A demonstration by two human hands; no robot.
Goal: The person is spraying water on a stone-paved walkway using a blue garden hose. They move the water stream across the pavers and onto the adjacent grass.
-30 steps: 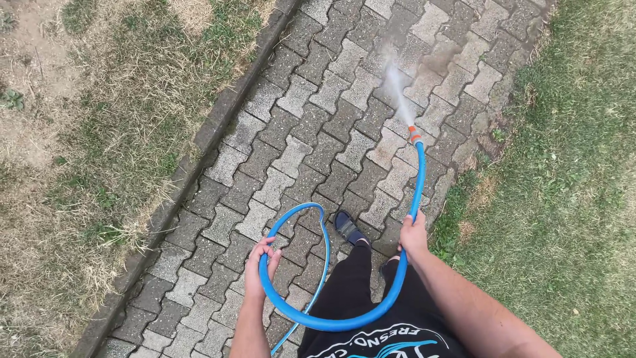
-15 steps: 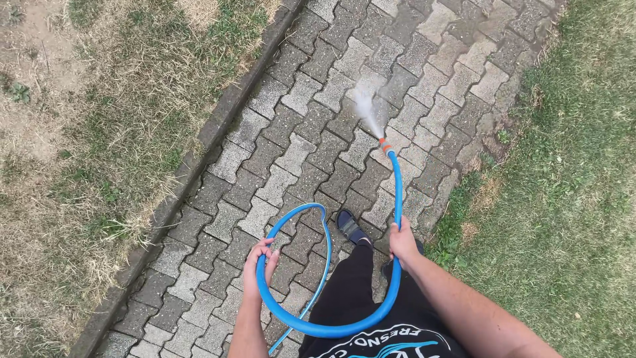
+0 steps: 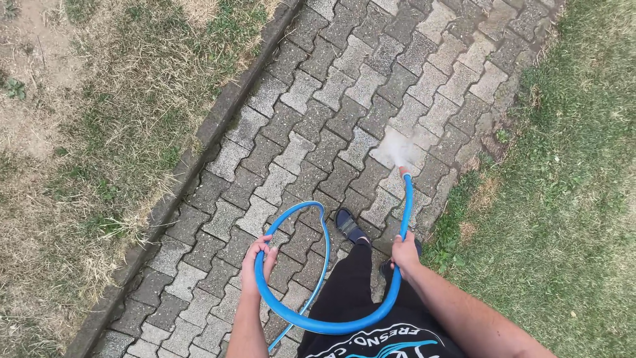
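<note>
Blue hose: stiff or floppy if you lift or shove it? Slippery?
Probably semi-flexible: the blue hose holds a smooth loop between the left hand and right hand instead of sagging limp. Likely springy when pushed, since its free end arcs up unsupported. Possibly slick near the spray, where water wets the paving.

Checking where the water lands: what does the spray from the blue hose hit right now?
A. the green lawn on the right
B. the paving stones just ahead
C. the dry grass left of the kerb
B: the spray from the blue hose strikes the paving stones.
</note>
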